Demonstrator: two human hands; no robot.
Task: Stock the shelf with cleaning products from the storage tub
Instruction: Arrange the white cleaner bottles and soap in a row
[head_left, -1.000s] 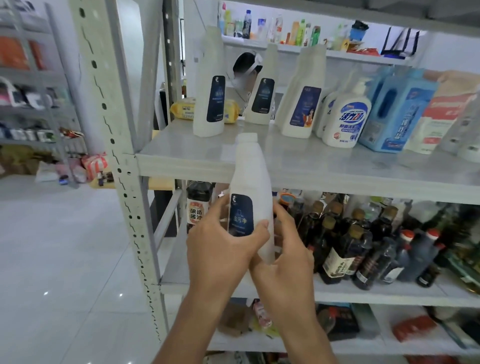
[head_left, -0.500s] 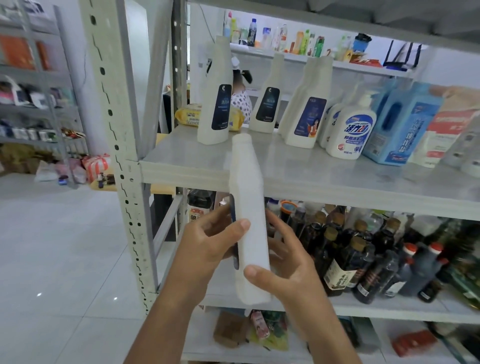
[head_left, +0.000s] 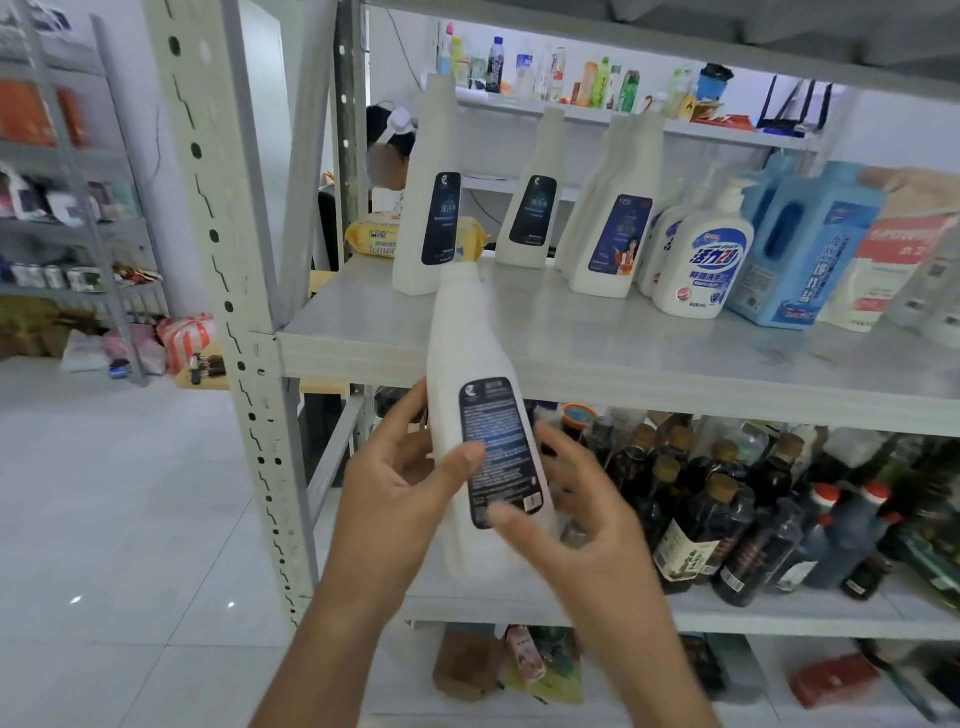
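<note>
— Left hand?
— Curled round the left side of the white bottle, thumb pressed on the dark back label, other fingers behind.
— Right hand?
— Gripping the lower right side of the same bottle, thumb laid across the label's bottom edge near the barcode, fingers wrapped behind the body.
— And the bottle itself?
— Held upright between both sets of fingers, leaning slightly left, cap just above the front edge of the grey shelf, base down in front of the lower tier.
— Beyond the fingertips?
— Up on that shelf, two matching white bottles with dark labels facing out, then a white pump bottle and a blue jug further right.
— Right of the right-hand fingers?
— Dark glass bottles crowded on the lower tier, close behind the knuckles.
— Left of the left-hand fingers?
— Perforated upright post, then pale floor tiles.
</note>
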